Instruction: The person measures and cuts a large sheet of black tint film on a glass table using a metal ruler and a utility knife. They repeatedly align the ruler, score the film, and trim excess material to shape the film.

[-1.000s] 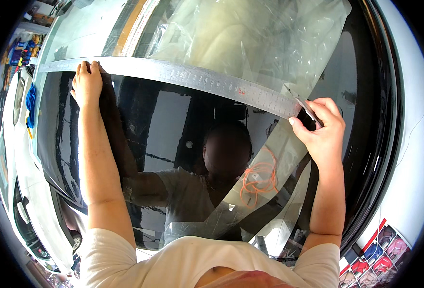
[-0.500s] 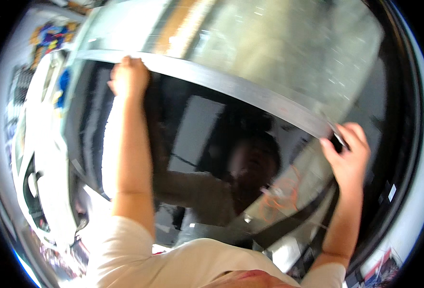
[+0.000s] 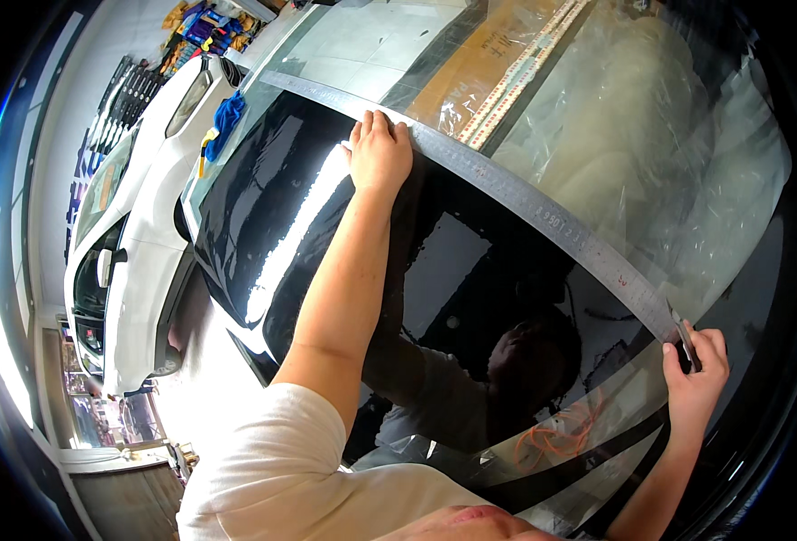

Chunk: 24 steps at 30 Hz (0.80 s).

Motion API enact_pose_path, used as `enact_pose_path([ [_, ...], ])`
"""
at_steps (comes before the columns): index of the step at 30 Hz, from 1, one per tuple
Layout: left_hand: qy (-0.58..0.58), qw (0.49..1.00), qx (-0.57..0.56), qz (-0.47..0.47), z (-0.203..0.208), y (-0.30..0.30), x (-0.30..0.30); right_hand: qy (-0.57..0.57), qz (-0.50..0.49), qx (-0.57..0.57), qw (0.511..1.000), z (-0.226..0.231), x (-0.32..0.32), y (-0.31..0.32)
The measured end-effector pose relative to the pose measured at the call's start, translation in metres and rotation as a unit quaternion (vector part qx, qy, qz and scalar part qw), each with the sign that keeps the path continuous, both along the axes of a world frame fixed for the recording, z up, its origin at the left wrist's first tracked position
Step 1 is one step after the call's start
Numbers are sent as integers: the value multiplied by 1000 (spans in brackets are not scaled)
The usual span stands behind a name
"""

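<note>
A long, flat metal ruler, dull grey with fine markings, lies slantwise across a glossy black film sheet on the table. The left hand presses flat on the ruler, fingers spread, holding nothing. The right hand closes its grip on a slim knife, blade touching the ruler's lower end. Crinkled clear plastic lies beyond.

White short-sleeved shirt, bare forearms.
</note>
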State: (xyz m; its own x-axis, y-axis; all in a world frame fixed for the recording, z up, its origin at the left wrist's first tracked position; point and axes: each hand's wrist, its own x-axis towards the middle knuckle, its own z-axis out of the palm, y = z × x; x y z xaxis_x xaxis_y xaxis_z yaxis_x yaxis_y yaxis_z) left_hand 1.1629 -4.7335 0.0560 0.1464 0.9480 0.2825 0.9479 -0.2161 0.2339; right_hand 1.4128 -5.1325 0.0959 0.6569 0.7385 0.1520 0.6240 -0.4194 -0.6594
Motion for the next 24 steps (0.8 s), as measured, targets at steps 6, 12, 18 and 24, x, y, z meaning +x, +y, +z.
enact_pose_path([
  [6, 11, 1000, 10, -6, -4, 2, 0, -1, -2, -12, 1000, 1, 3, -1],
  [12, 18, 1000, 10, -6, -3, 4, 0, 0, 2, -9, 1000, 1, 4, 0],
  [18, 24, 1000, 0, -8, -2, 4, 0, -2, 8, -9, 1000, -1, 5, -1],
  [24, 25, 1000, -11, -8, -1, 4, 0, -4, 3, -19, 1000, 2, 4, 1],
])
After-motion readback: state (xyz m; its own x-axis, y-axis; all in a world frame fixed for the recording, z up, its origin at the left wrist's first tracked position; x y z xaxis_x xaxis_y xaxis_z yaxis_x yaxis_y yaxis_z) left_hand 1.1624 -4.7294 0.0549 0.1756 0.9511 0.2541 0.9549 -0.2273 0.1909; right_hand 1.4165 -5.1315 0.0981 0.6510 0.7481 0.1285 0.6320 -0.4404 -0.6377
